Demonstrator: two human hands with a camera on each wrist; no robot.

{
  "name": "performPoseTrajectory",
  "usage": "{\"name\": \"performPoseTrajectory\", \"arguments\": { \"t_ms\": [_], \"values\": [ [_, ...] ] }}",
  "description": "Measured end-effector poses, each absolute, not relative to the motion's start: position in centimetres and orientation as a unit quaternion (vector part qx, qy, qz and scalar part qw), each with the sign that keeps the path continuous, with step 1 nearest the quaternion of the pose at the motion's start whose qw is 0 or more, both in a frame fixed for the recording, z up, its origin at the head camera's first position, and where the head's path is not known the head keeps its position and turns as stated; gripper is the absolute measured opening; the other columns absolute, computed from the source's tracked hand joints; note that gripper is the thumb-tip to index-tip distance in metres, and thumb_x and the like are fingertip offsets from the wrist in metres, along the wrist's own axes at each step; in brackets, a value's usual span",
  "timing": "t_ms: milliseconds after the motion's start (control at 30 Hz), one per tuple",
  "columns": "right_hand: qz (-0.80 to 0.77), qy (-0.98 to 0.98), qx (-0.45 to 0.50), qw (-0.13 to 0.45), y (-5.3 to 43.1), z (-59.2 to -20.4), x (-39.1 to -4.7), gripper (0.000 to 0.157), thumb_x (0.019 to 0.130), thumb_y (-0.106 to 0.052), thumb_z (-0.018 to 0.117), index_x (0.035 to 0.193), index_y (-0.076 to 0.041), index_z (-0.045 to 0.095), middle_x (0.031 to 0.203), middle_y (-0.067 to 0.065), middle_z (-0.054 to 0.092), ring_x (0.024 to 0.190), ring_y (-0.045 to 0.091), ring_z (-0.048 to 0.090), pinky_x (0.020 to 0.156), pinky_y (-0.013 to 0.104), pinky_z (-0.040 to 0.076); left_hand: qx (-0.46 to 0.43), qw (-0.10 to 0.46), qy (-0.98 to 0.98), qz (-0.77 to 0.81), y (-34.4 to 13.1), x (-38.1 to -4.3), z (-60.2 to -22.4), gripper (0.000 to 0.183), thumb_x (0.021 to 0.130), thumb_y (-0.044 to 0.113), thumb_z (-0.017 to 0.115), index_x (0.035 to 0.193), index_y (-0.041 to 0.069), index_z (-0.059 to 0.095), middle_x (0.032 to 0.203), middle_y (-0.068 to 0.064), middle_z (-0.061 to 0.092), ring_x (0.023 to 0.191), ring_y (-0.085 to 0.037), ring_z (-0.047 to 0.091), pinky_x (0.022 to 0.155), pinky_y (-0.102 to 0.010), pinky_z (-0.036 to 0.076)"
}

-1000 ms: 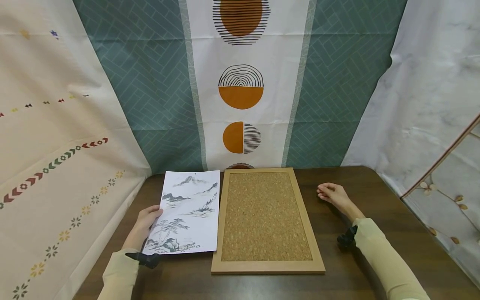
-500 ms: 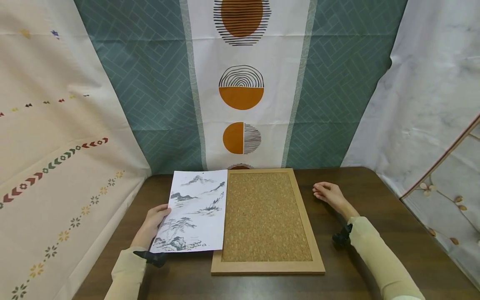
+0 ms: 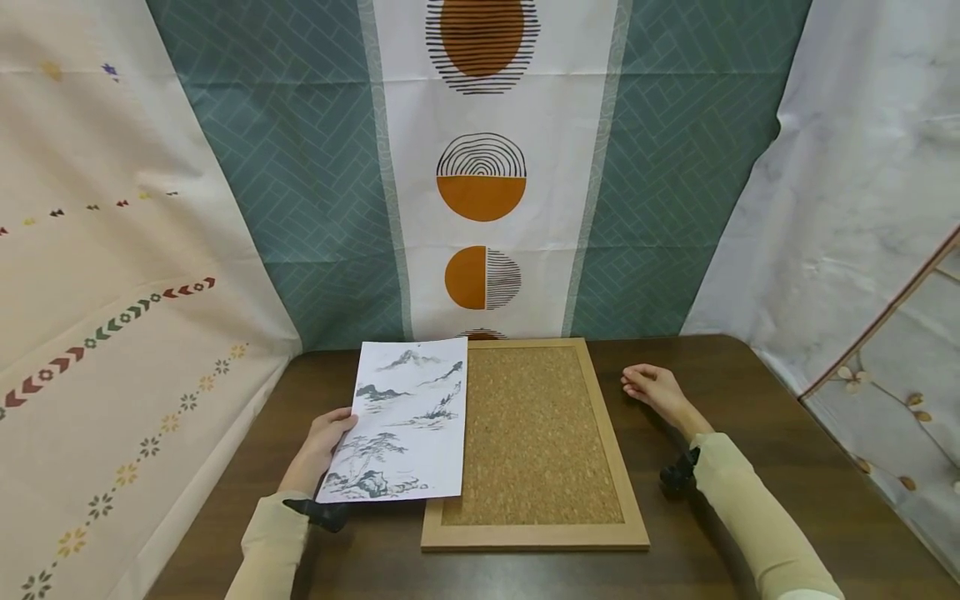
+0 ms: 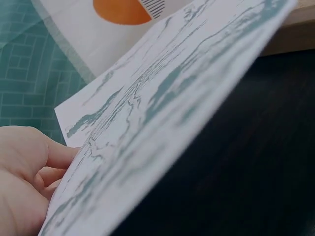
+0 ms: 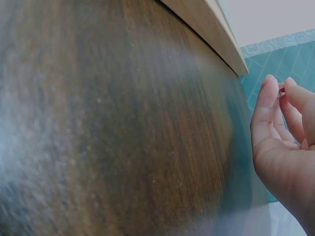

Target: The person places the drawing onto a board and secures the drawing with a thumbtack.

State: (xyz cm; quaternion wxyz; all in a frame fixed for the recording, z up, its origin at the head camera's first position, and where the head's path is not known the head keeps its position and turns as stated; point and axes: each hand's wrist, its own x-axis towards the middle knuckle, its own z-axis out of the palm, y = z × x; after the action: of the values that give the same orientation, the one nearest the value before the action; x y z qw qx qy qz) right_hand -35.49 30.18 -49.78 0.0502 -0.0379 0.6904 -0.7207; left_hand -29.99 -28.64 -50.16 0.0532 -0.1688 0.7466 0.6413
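Here, left of the board [image 3: 542, 433], the left hand [image 3: 327, 432] pinches the paper [image 3: 405, 417], which reaches over the board's left edge. Right of the board, the right hand [image 3: 657, 392] pinches a tiny thing [image 5: 281, 93], fingertips almost touching.

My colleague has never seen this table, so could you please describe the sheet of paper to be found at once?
On the dark brown table, find the cork board with a pale wooden frame. Overlapping its left side in the head view is the sheet of paper, held by the left hand. Unlike the plain cork, it is white with grey-green mountains and trees.
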Motion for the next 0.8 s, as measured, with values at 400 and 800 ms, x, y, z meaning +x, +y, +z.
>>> {"name": "performPoseTrajectory", "arguments": {
  "t_ms": [400, 800],
  "values": [
    [-0.724, 0.687, -0.041, 0.047, 30.0, -49.6, -35.7, 0.024, 0.098, -0.014, 0.055, 0.113, 0.006, 0.056, 0.084, -0.009, 0.066, 0.077, 0.002, 0.063, 0.072, 0.015, 0.053, -0.160, 0.059, 0.741, 0.650, -27.0, -30.3, -49.9, 0.049, 0.097, 0.012, 0.053, 0.141, -0.005, 0.040, 0.104, -0.009, 0.065, 0.073, -0.009, 0.062, 0.067, -0.023, 0.050],
    [-0.721, 0.690, -0.038, 0.047, 29.4, -49.2, -35.7, 0.032, 0.098, -0.015, 0.056, 0.119, 0.008, 0.053, 0.088, -0.006, 0.065, 0.078, 0.003, 0.063, 0.072, 0.017, 0.054, -0.139, 0.053, 0.735, 0.661, -25.5, -29.8, -49.3, 0.047, 0.097, 0.011, 0.054, 0.139, -0.007, 0.042, 0.098, -0.007, 0.065, 0.071, -0.008, 0.062, 0.064, -0.023, 0.052]
  ]
}}
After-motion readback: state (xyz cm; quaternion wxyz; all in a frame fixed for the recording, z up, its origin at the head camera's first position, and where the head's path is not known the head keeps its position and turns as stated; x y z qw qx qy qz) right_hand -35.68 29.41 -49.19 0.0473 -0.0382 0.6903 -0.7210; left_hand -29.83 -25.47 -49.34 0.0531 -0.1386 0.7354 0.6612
